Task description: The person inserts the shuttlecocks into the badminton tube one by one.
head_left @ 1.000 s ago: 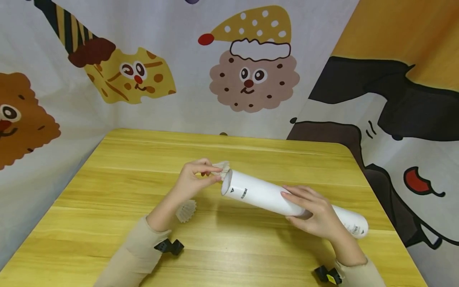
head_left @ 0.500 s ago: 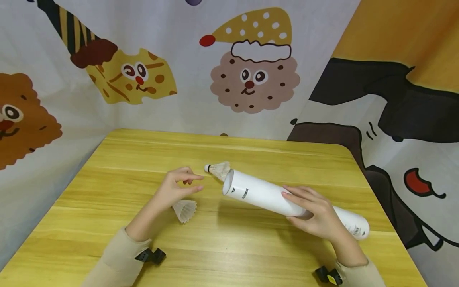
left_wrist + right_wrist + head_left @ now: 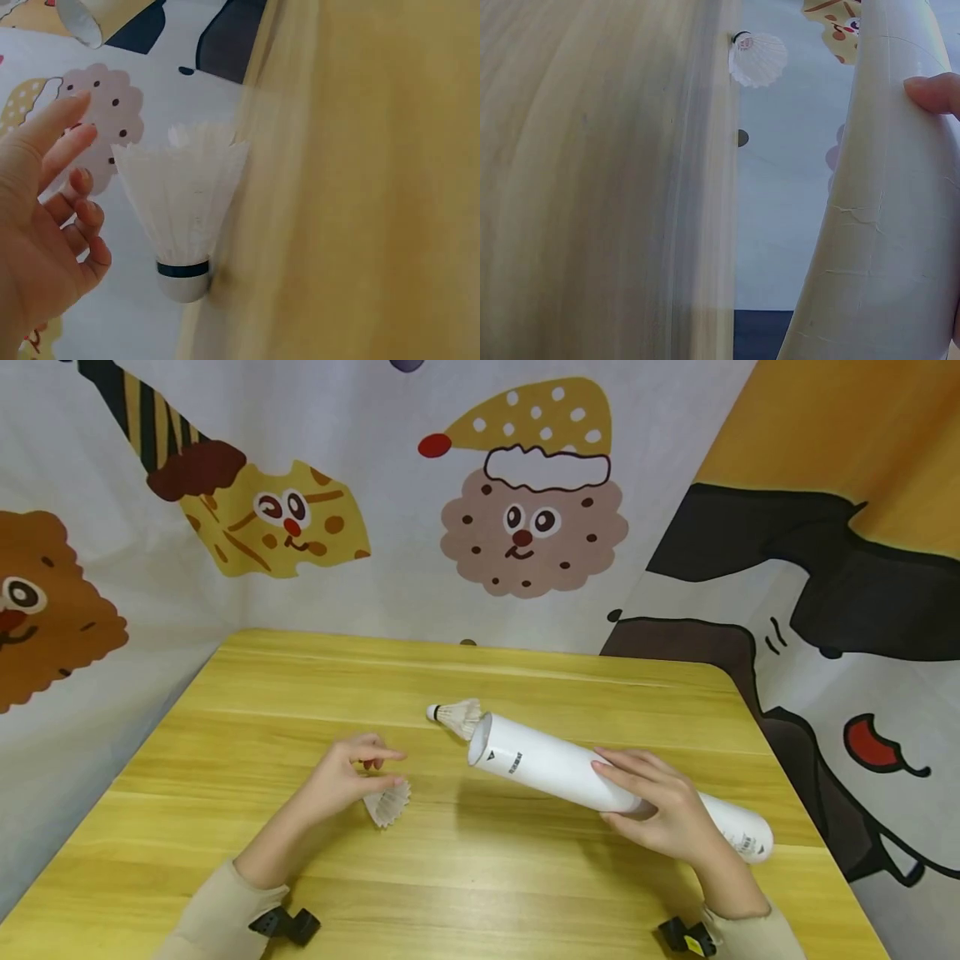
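Observation:
My right hand (image 3: 660,797) grips a long white cardboard tube (image 3: 551,764) round its middle, its open mouth facing left and raised off the table. Just behind that mouth a feather shuttlecock (image 3: 459,717) lies on its side, its cork pointing left. A second shuttlecock (image 3: 387,806) lies nearer, skirt toward the right. Over its cork end in the head view is my left hand (image 3: 345,779), thumb and forefinger apart, nothing between them. The left wrist view shows this shuttlecock (image 3: 184,202) just beyond the fingers. In the right wrist view, a fingertip (image 3: 934,94) presses the tube's side.
Everything rests on a yellow wood-grain table (image 3: 525,893). A white cloth (image 3: 397,602) printed with cartoon figures hangs behind it and along the sides. Black wrist cameras (image 3: 285,927) sit on both beige sleeves.
My left hand has let go of the far shuttlecock, leaving it by the tube's mouth, and has drawn back left and nearer to the second one. The right hand and tube have stayed nearly still.

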A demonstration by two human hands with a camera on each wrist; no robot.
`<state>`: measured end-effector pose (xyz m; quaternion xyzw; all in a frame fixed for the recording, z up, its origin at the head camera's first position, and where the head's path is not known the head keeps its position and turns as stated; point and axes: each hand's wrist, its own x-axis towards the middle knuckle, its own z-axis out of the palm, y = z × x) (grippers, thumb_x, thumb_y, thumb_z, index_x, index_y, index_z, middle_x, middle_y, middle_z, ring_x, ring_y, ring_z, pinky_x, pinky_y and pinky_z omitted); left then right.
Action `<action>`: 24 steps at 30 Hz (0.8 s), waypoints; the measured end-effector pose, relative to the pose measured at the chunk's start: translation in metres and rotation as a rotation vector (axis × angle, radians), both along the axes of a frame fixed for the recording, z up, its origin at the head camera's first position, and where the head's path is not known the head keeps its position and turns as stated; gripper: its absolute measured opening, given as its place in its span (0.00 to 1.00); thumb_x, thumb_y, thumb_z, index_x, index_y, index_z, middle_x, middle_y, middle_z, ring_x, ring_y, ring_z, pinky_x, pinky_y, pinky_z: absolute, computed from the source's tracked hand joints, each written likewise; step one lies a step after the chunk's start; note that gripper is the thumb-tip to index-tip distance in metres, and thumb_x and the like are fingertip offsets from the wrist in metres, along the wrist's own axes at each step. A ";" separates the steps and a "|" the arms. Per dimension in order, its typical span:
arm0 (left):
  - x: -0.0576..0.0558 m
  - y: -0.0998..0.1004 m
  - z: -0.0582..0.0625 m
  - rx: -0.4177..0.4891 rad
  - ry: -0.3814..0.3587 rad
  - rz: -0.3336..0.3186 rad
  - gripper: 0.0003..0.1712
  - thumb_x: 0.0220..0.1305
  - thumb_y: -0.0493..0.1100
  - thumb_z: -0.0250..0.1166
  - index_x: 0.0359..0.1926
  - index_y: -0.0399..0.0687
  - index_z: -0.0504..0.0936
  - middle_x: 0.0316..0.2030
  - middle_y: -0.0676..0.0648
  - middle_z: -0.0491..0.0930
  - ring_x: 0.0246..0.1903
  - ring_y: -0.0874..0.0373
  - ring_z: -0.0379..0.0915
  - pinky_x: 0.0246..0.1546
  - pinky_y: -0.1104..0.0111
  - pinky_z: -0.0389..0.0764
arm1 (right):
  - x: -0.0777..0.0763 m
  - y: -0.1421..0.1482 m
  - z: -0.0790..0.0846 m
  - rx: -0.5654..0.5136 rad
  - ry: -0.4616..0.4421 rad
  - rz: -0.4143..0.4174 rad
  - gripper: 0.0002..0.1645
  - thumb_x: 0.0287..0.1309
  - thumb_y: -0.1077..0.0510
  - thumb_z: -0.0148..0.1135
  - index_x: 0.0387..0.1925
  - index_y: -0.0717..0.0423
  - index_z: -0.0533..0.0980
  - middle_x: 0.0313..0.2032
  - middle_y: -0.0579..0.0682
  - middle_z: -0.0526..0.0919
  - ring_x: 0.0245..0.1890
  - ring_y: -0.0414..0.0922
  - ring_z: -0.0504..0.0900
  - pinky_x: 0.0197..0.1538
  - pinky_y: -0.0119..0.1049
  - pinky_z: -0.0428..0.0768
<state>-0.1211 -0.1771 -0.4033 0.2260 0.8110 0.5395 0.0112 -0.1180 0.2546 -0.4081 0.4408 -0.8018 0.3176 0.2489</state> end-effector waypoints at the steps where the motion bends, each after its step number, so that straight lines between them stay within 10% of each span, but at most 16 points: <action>1: 0.001 -0.001 -0.002 -0.004 -0.012 -0.005 0.16 0.51 0.30 0.72 0.44 0.32 0.84 0.23 0.38 0.69 0.26 0.43 0.63 0.25 0.67 0.66 | 0.000 0.000 0.000 0.000 -0.003 -0.001 0.30 0.57 0.42 0.64 0.52 0.61 0.79 0.52 0.60 0.79 0.51 0.53 0.75 0.58 0.27 0.67; 9: 0.006 -0.007 -0.012 -0.043 -0.031 -0.018 0.17 0.51 0.31 0.73 0.44 0.32 0.84 0.23 0.37 0.71 0.22 0.57 0.62 0.21 0.68 0.67 | 0.000 0.001 -0.001 -0.001 -0.004 0.001 0.30 0.57 0.42 0.64 0.52 0.61 0.79 0.52 0.60 0.79 0.51 0.53 0.75 0.58 0.28 0.67; 15: 0.009 -0.008 -0.014 -0.072 -0.052 -0.011 0.18 0.50 0.31 0.74 0.44 0.31 0.84 0.23 0.36 0.71 0.23 0.49 0.63 0.22 0.70 0.67 | 0.000 0.001 0.000 -0.001 -0.001 -0.004 0.30 0.57 0.42 0.64 0.52 0.60 0.79 0.52 0.60 0.79 0.52 0.53 0.75 0.59 0.29 0.67; 24: -0.004 -0.021 -0.052 -0.093 -0.060 0.016 0.17 0.50 0.37 0.75 0.43 0.39 0.86 0.24 0.50 0.70 0.25 0.59 0.63 0.23 0.70 0.68 | 0.000 0.002 0.000 -0.001 -0.001 -0.007 0.30 0.57 0.42 0.65 0.52 0.59 0.80 0.52 0.60 0.79 0.52 0.53 0.75 0.59 0.29 0.67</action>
